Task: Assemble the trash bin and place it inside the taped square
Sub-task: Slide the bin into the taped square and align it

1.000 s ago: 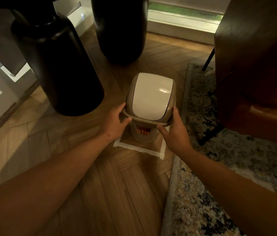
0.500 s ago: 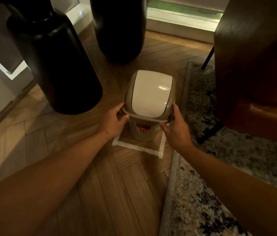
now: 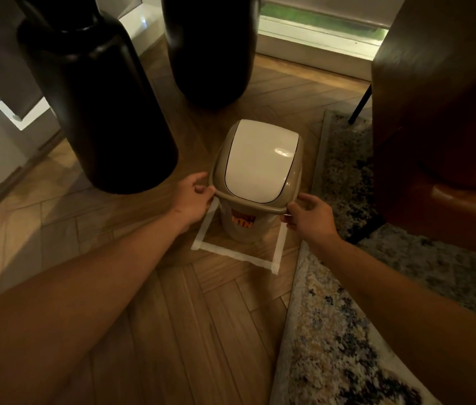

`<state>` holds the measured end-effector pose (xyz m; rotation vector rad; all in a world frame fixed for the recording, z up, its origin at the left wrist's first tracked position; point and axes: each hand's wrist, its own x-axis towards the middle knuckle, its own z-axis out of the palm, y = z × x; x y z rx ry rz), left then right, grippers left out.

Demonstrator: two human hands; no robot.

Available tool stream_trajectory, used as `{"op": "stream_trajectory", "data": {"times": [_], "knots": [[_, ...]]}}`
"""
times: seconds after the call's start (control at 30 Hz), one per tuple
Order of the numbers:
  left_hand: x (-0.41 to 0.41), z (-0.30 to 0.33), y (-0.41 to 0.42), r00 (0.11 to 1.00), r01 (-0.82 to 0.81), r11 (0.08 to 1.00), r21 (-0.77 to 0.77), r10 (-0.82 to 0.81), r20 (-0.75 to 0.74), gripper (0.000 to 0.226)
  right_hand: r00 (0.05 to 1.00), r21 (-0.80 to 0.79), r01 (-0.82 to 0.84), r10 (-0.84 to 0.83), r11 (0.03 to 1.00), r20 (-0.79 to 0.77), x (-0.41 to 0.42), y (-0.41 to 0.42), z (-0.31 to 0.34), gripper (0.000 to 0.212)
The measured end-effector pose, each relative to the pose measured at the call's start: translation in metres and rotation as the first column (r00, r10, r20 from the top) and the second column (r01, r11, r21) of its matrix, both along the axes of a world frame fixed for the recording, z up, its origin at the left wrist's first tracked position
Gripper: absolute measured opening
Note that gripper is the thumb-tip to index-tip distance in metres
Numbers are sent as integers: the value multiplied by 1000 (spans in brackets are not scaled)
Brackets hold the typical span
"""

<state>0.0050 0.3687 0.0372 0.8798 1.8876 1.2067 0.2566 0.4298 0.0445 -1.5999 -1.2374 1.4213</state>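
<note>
A small beige trash bin [image 3: 238, 226] with an orange label stands upright on the wooden floor inside a square of white tape [image 3: 230, 254]. Its taupe swing-top lid [image 3: 257, 159] with a white flap sits on the bin. My left hand [image 3: 192, 200] pinches the lid's rim at its left side. At the front right corner my right hand [image 3: 309, 217] holds the rim, fingers curled round the edge. The far side of the tape square is hidden behind the bin.
Two tall black vases [image 3: 96, 106] [image 3: 210, 48] stand on the floor left and behind the bin. A patterned rug [image 3: 345, 325] lies to the right, with a brown leather chair [image 3: 441, 118] on it. A window sill [image 3: 318, 39] runs along the back.
The bin has come down onto the floor inside the tape square. Both hands stay on the lid's rim and have slid slightly toward its near corners.
</note>
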Motion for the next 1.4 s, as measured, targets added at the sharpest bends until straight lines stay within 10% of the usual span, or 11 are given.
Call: {"op": "stream_trajectory", "data": {"times": [0.97, 1.4], "knots": [[-6, 1, 10, 996, 75, 995, -61, -77, -33, 47, 999, -30, -19, 20, 999, 33, 5, 12, -4, 37], [-9, 4, 20, 931, 292, 956, 35, -276, -240, 70, 912, 228, -402, 367, 887, 181, 12, 17, 7, 95]]}}
